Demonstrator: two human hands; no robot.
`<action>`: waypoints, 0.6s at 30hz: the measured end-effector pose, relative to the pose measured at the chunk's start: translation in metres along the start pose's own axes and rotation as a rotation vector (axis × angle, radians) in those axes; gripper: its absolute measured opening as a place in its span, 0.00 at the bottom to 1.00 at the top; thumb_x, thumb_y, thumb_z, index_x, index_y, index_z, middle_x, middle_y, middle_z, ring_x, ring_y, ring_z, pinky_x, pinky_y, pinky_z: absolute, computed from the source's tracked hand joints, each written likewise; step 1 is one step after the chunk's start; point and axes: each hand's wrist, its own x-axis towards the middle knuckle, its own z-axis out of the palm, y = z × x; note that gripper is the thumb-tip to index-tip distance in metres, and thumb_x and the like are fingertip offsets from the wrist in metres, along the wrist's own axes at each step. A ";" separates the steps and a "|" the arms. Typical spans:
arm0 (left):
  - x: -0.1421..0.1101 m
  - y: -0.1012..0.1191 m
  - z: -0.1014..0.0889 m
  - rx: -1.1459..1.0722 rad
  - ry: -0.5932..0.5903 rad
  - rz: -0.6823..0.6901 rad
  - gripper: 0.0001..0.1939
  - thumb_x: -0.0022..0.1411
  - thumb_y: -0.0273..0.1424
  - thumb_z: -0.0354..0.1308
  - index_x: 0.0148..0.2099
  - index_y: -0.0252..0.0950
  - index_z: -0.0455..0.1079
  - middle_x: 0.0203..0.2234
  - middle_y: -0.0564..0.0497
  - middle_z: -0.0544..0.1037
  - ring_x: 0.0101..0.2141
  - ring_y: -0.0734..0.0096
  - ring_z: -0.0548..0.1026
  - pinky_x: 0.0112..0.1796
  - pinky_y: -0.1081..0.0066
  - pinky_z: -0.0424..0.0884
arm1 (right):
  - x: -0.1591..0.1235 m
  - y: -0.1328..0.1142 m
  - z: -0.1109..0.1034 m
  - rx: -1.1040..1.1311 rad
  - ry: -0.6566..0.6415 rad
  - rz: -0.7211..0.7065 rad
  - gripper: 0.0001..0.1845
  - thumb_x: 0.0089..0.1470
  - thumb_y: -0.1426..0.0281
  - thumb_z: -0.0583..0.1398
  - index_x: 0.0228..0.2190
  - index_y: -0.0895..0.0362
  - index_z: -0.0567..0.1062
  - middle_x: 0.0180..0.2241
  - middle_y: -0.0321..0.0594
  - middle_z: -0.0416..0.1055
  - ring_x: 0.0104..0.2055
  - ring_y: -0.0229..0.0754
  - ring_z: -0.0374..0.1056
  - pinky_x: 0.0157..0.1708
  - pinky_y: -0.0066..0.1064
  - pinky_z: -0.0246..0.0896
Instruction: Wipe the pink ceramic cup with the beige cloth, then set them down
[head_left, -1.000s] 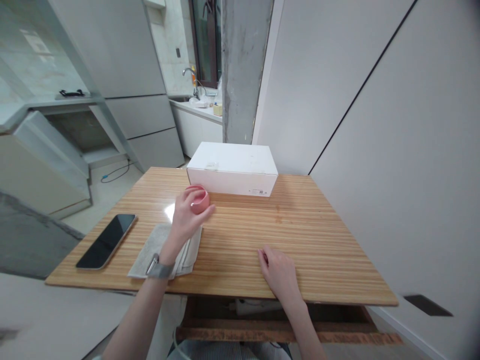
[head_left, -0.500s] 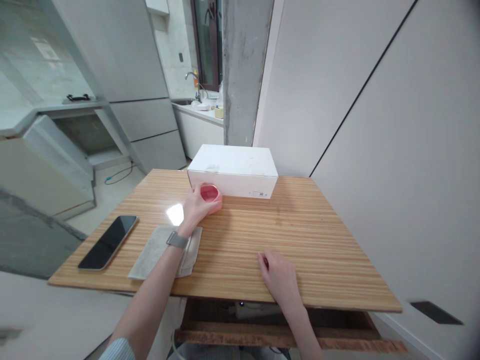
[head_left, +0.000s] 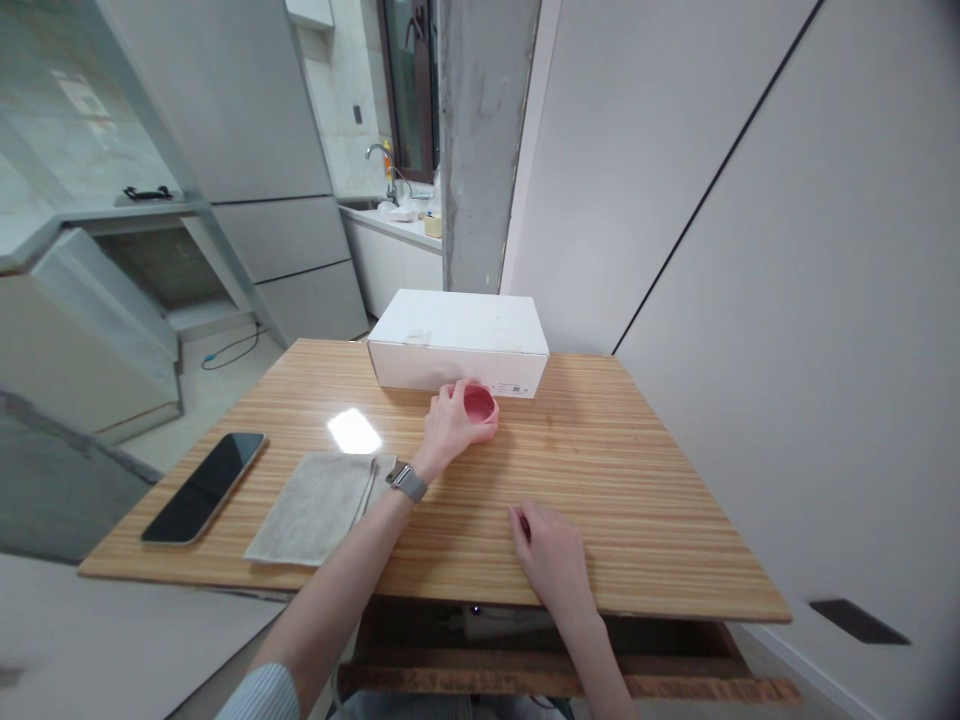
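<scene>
My left hand point(head_left: 450, 425) is closed around the side of a small pink cup point(head_left: 489, 422), whose round opening faces up. The cup is in front of the white box point(head_left: 457, 366), near its lower right part. My right hand point(head_left: 551, 555) rests on the wooden table point(head_left: 645, 500) by the front edge, its fingers curled in and nothing visible in them. A folded grey cloth point(head_left: 311, 510) lies on the table, left of my left wrist and partly behind my forearm.
A black phone point(head_left: 204, 490) lies at the table's left side. Below the front edge, an open drawer point(head_left: 420, 668) holds a pale object that I cannot make out. A white wall panel point(head_left: 787, 330) stands to the right, and a sink counter point(head_left: 394, 250) shows beyond the table.
My left hand has moved to the right with the pink cup, along the front of the white box. More of the cloth shows now. My right hand stays on the table.
</scene>
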 end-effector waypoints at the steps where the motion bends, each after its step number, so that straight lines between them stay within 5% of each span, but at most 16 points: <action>1: 0.001 -0.001 -0.001 -0.007 -0.005 0.015 0.51 0.44 0.50 0.65 0.66 0.42 0.46 0.54 0.38 0.65 0.51 0.50 0.68 0.47 0.58 0.65 | 0.000 0.000 0.000 0.004 0.001 0.001 0.16 0.63 0.68 0.49 0.24 0.55 0.66 0.23 0.35 0.70 0.27 0.39 0.67 0.29 0.29 0.48; 4: -0.003 -0.002 -0.010 -0.005 0.016 0.083 0.57 0.44 0.54 0.63 0.68 0.39 0.39 0.60 0.33 0.57 0.59 0.43 0.58 0.53 0.50 0.58 | -0.001 0.001 0.001 0.005 0.008 0.002 0.17 0.63 0.68 0.49 0.23 0.55 0.66 0.23 0.35 0.69 0.27 0.38 0.66 0.30 0.29 0.48; 7: -0.022 -0.010 -0.027 0.090 0.072 0.105 0.42 0.56 0.53 0.53 0.66 0.36 0.48 0.62 0.35 0.54 0.62 0.47 0.52 0.57 0.51 0.54 | -0.001 0.001 0.001 0.007 0.006 0.003 0.16 0.63 0.68 0.49 0.23 0.55 0.66 0.23 0.35 0.69 0.27 0.38 0.65 0.30 0.29 0.48; 11: -0.071 -0.032 -0.057 0.398 0.150 -0.007 0.27 0.62 0.46 0.49 0.54 0.30 0.64 0.55 0.33 0.65 0.56 0.48 0.63 0.53 0.57 0.60 | -0.002 0.001 0.002 0.038 -0.011 0.009 0.17 0.63 0.67 0.49 0.24 0.54 0.66 0.23 0.35 0.69 0.27 0.38 0.65 0.30 0.29 0.48; 15: -0.126 -0.047 -0.073 0.686 0.065 -0.209 0.20 0.62 0.43 0.48 0.45 0.31 0.67 0.40 0.37 0.73 0.41 0.50 0.71 0.38 0.59 0.67 | -0.001 0.002 0.002 0.099 -0.005 0.041 0.17 0.63 0.65 0.49 0.23 0.55 0.67 0.23 0.37 0.69 0.27 0.39 0.64 0.30 0.30 0.49; 18: -0.149 -0.051 -0.072 0.755 0.005 -0.221 0.12 0.64 0.35 0.46 0.39 0.34 0.67 0.36 0.42 0.73 0.38 0.55 0.72 0.35 0.63 0.66 | -0.001 -0.004 -0.002 0.377 0.002 0.132 0.20 0.61 0.60 0.51 0.20 0.55 0.66 0.20 0.34 0.65 0.23 0.37 0.60 0.27 0.30 0.49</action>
